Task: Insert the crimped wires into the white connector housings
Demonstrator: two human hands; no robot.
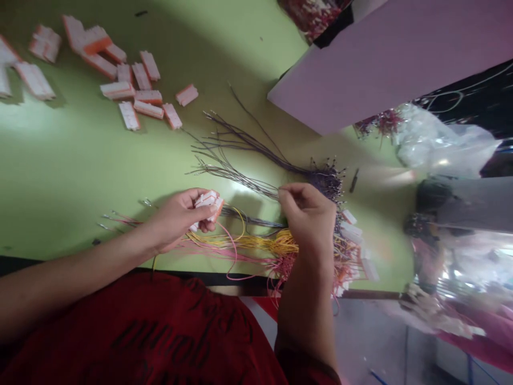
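Note:
My left hand (180, 216) is closed around a white and orange connector housing (209, 200). A yellow wire (242, 216) and a pink wire (232, 251) loop away from the housing. To the right, my right hand (306, 214) is pinched at the bundle of thin grey wires (240, 179), whose metal-tipped ends fan out leftward. Exactly how many wires lie between its fingertips is hidden. Darker purple wires (264, 149) lie just beyond. Below my hands run a yellow wire bundle (260, 243) and a pink wire bundle (282, 266), partly covered by my forearm.
Several loose white and orange connector housings (148, 97) are scattered at the upper left of the green table (80, 155). A large pale box (372, 64) stands at the upper right. Beyond it are clear plastic bags (441, 139). More housings (350, 232) lie right of my right hand.

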